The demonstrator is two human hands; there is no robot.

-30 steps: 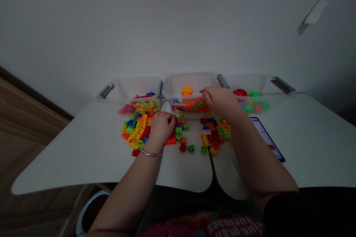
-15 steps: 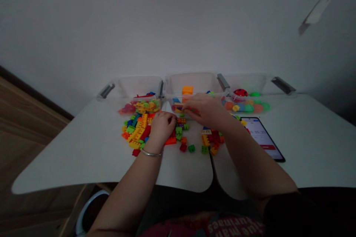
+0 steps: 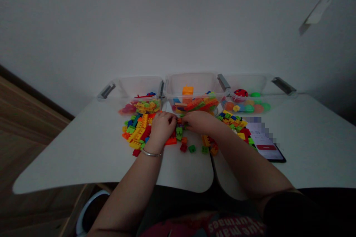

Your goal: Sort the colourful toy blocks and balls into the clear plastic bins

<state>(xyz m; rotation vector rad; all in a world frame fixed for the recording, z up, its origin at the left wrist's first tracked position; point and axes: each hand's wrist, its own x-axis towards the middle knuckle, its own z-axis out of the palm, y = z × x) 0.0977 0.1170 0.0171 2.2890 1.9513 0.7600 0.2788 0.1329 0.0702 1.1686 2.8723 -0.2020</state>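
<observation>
My left hand point(image 3: 163, 127), a bracelet on its wrist, rests at the right side of a pile of toy building bricks point(image 3: 136, 133). Its fingers are curled in, and whatever they hold is hidden. Low over the small bricks in the middle, my right hand point(image 3: 201, 121) has its fingertips drawn together beside an orange and purple cluster. I cannot make out a brick between them. Green bricks point(image 3: 179, 132) lie just below the fingertips. Another heap of bricks point(image 3: 235, 121) shows beyond my right forearm, which partly covers the bricks under it.
Behind the bricks stand three clear boxes: the left box point(image 3: 140, 79) with yellow and red toys, the middle box point(image 3: 191, 77) with larger bricks, the right box point(image 3: 247, 78) with colored balls. A phone point(image 3: 265, 147) lies right of my forearm. A gap point(image 3: 213, 168) splits the tabletop.
My right hand has come down and toward me, from over the front of the middle box to the bricks on the table. My left hand has stayed in place.
</observation>
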